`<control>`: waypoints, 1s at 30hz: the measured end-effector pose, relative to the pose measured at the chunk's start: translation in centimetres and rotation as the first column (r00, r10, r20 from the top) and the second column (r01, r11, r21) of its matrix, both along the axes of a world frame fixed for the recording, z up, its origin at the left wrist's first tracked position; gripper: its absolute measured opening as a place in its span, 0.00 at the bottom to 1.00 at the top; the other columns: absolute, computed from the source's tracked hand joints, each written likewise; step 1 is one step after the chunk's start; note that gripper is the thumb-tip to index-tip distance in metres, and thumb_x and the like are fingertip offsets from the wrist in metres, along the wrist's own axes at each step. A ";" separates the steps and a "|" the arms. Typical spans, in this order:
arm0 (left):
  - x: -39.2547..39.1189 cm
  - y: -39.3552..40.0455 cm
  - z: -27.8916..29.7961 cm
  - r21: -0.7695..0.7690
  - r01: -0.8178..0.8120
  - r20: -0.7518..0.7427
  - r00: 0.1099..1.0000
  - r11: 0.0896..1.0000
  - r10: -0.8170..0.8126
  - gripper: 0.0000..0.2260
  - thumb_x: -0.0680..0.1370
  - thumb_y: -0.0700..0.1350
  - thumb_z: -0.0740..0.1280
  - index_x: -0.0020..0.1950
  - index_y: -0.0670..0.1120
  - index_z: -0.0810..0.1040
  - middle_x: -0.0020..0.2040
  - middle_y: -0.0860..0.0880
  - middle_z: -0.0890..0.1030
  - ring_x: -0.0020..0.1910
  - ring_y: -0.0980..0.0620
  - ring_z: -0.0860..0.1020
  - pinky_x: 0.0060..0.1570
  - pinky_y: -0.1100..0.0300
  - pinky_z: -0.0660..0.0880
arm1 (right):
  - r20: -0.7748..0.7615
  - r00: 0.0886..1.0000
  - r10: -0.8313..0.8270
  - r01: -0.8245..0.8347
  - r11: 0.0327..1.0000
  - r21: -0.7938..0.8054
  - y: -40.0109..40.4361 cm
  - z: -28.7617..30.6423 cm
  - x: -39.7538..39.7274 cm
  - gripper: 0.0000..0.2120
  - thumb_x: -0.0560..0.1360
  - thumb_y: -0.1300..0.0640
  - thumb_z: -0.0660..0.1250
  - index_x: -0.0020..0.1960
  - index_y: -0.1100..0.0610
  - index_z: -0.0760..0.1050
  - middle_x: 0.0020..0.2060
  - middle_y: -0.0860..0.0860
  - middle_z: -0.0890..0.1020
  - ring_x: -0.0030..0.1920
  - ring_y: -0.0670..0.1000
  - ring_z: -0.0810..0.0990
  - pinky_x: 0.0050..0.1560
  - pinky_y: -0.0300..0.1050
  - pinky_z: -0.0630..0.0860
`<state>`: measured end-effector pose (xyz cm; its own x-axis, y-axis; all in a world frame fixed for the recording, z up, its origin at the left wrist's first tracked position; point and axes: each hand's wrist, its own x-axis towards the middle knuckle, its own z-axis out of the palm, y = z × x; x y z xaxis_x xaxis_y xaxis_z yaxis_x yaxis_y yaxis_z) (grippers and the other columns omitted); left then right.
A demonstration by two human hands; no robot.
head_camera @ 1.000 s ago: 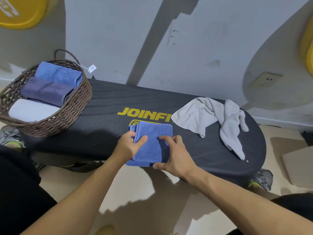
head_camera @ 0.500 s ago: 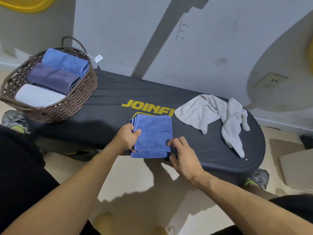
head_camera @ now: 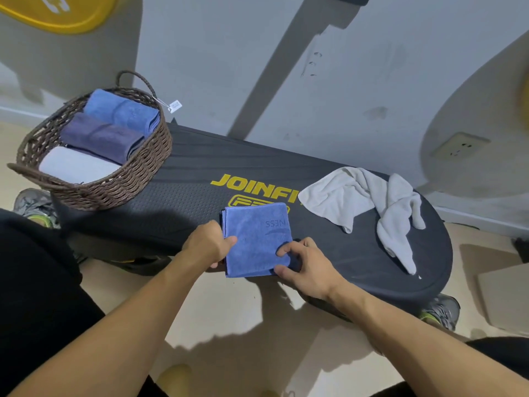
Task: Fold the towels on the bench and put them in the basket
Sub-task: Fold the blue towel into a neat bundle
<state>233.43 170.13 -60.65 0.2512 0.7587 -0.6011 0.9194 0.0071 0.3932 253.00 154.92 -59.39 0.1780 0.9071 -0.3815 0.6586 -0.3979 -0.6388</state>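
A folded blue towel lies at the near edge of the black bench. My left hand grips its left edge, thumb on top. My right hand pinches its near right corner with thumb and fingers. A crumpled grey-white towel lies unfolded on the right end of the bench. The brown wicker basket stands on the left end, holding three folded towels: a blue one, a dark purple one and a white one.
The bench stands against a grey wall with a socket. Sneakers show under the bench's right end and another sneaker at the left. A cardboard piece lies on the floor at the right.
My right hand has come up from the bench edge onto the blue towel's near right corner and pinches it. My left hand keeps its hold on the left edge.
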 end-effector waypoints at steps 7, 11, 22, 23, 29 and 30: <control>-0.4 -1.7 -0.7 -0.139 -0.007 0.027 1.000 0.990 0.011 0.23 0.71 0.63 0.71 0.39 0.43 0.71 0.27 0.47 0.78 0.22 0.47 0.75 0.29 0.62 0.73 | -0.095 0.892 -0.443 0.424 0.890 -0.167 1.6 -0.2 -0.5 0.20 0.69 0.41 0.74 0.47 0.54 0.71 0.40 0.51 0.81 0.31 0.52 0.82 0.29 0.48 0.81; -0.6 -2.8 -1.8 -0.454 -0.197 -0.044 0.979 0.869 0.199 0.26 0.70 0.62 0.74 0.39 0.40 0.70 0.27 0.47 0.77 0.22 0.49 0.76 0.33 0.62 0.76 | 0.035 0.937 -0.347 0.344 0.908 -0.238 2.2 -0.3 0.0 0.21 0.67 0.40 0.76 0.42 0.55 0.73 0.36 0.49 0.81 0.28 0.49 0.78 0.30 0.45 0.78; 0.0 -2.4 0.8 -0.329 -0.267 0.518 0.751 0.906 0.410 0.17 0.67 0.38 0.79 0.44 0.43 0.70 0.38 0.39 0.82 0.32 0.43 0.85 0.28 0.55 0.80 | 0.121 0.988 -0.098 0.135 0.923 -0.361 4.3 4.8 1.7 0.17 0.71 0.43 0.75 0.42 0.57 0.78 0.30 0.53 0.81 0.27 0.52 0.77 0.31 0.41 0.75; 0.1 -2.4 1.4 -0.212 -0.258 0.591 0.734 0.943 0.334 0.18 0.65 0.40 0.79 0.45 0.45 0.71 0.40 0.40 0.82 0.33 0.45 0.84 0.31 0.54 0.80 | 0.083 0.991 -0.103 0.122 0.952 -0.279 4.6 5.8 2.0 0.15 0.71 0.45 0.75 0.46 0.57 0.79 0.33 0.53 0.83 0.32 0.53 0.80 0.36 0.44 0.78; 1.8 -3.1 6.4 0.310 0.007 0.726 0.644 0.951 -0.242 0.15 0.68 0.42 0.75 0.50 0.51 0.75 0.37 0.56 0.82 0.30 0.57 0.76 0.37 0.63 0.76 | 0.032 0.999 0.040 -0.047 0.960 0.276 5.3 10.3 1.8 0.29 0.64 0.55 0.80 0.60 0.52 0.71 0.58 0.47 0.77 0.55 0.48 0.76 0.52 0.40 0.73; 2.0 -3.1 7.3 0.365 0.055 0.707 0.632 0.929 -0.316 0.15 0.68 0.41 0.75 0.51 0.49 0.76 0.38 0.56 0.83 0.31 0.57 0.76 0.38 0.62 0.77 | 0.077 0.991 0.112 -0.130 0.946 0.298 5.2 10.8 1.8 0.35 0.63 0.55 0.81 0.66 0.51 0.69 0.64 0.47 0.73 0.63 0.49 0.72 0.59 0.42 0.71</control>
